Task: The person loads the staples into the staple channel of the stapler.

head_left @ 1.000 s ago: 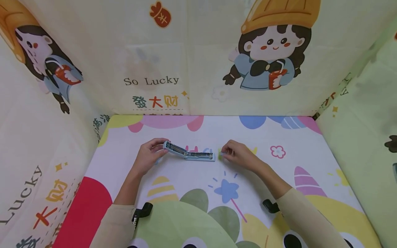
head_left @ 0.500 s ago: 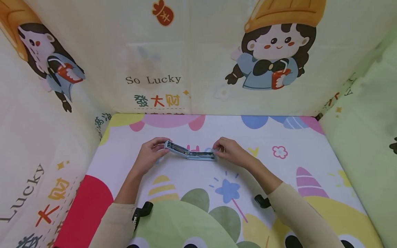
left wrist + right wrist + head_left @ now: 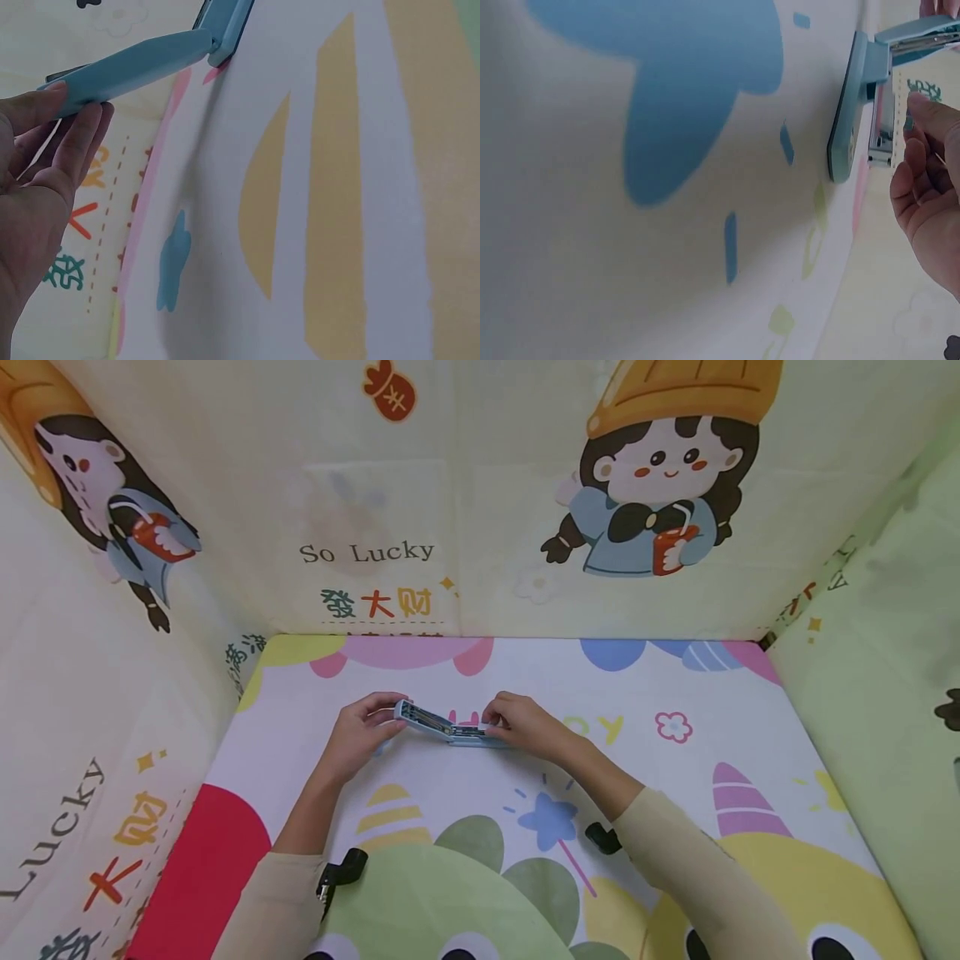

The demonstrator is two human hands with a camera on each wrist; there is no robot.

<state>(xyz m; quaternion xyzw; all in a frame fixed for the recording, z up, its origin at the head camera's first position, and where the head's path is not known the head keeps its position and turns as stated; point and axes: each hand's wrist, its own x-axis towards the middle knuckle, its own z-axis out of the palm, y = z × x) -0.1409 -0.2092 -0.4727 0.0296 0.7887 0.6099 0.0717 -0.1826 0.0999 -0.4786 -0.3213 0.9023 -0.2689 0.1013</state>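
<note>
A light-blue stapler [image 3: 423, 718] is opened wide, its metal inside facing up. One half lies along the table; the other slants up to the left. My left hand [image 3: 356, 739] grips the raised end, thumb on one side and fingers on the other in the left wrist view. Over the right half of the stapler is my right hand [image 3: 525, 724], thumb and fingertips pinched together. Between them in the right wrist view shows a tiny bluish piece [image 3: 909, 122], too small to identify. The right hand covers the stapler's right end in the head view.
A cartoon-print cloth covers the table [image 3: 600, 685]. Printed cloth walls [image 3: 495, 510] stand at the back and both sides. A black wrist mount [image 3: 345, 868] sits at the left cuff, another black mount [image 3: 602, 838] at the right.
My right hand has moved left from beside the stapler to over its right half, still pinching the tiny piece. The left hand and stapler stay almost in place.
</note>
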